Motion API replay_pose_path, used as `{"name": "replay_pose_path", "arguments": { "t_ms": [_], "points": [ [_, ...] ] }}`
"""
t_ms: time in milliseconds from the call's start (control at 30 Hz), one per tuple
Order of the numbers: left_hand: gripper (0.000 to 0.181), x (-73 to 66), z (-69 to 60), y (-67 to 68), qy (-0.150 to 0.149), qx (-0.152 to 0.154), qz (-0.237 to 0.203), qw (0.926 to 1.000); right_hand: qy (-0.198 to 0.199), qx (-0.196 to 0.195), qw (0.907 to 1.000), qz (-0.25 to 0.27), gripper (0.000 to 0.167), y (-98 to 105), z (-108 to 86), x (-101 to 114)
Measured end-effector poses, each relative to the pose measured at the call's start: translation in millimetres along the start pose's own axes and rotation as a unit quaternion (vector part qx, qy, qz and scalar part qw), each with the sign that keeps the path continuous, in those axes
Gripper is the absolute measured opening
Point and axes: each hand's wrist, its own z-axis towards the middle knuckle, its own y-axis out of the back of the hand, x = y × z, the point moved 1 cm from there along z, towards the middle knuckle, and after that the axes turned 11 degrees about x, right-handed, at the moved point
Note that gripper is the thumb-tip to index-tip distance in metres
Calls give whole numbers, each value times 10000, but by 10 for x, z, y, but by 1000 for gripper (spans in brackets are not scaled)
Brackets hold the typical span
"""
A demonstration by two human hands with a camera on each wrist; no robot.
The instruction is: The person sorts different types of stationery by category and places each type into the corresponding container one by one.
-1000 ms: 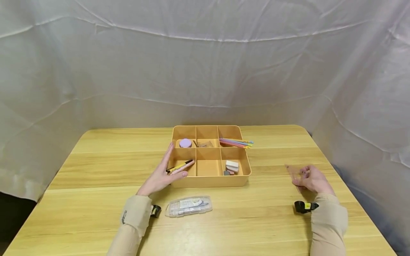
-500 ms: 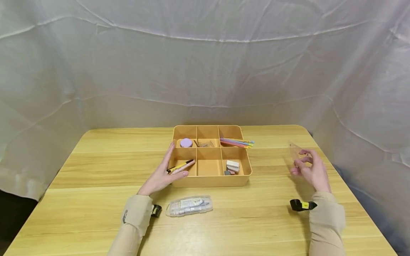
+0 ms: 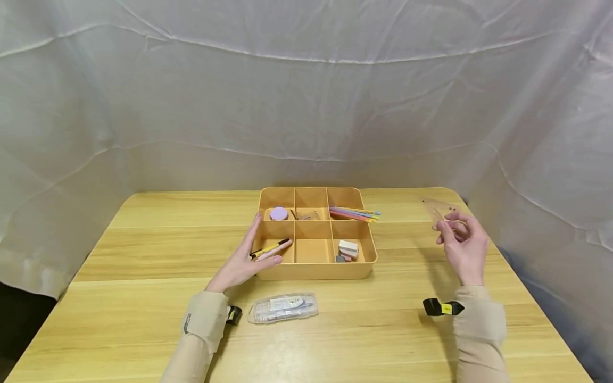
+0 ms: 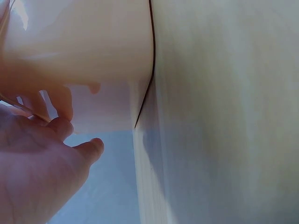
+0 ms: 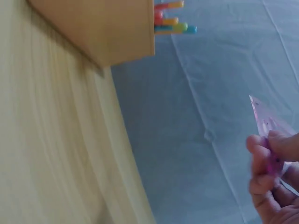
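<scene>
With straight, spread fingers, my left hand (image 3: 239, 267) touches the left side of a tan six-compartment organizer box (image 3: 313, 272). Its thumb reaches over the front left corner in the head view. On the right, my right hand (image 3: 464, 247) pinches a clear pinkish set square (image 3: 432, 206) between thumb and fingers, held above the table. The same set square (image 5: 264, 116) shows purple in the right wrist view, its lower part hidden by the fingers. The box's front left compartment holds a yellow-and-black marker (image 3: 270, 248) and a pale pink pen.
A clear pencil case (image 3: 283, 308) with pens lies in front of the box. Colored pencils (image 3: 354, 214) stick out over the box's back right edge. White erasers (image 3: 348, 248), a round lilac item (image 3: 279, 214) and small clear pieces (image 3: 308, 215) occupy other compartments. Grey cloth (image 3: 306, 106) hangs behind the table.
My right hand has lifted the set square off the table and carried it up and away from me, turning it slightly. The left hand stays at the box.
</scene>
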Motion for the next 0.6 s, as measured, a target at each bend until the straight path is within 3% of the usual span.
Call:
{"name": "replay_pose_path", "arguments": {
  "t_ms": [133,333,467,600],
  "points": [
    [113,-7,0,-11,-42,-13,20,10000,581,-269,9979,-14,18,-67,-18,96],
    [113,-17,-4,-9,-58,17,53,10000,1029,-222,9944,61,19,-175,-42,266],
    [112,-17,-3,-5,-100,19,106,9999,1180,214,9928,71,22,-253,-6,419],
    [112,-14,-7,-7,-47,7,57,10000,1484,1053,9816,-581,31,-378,103,632]
  ]
}}
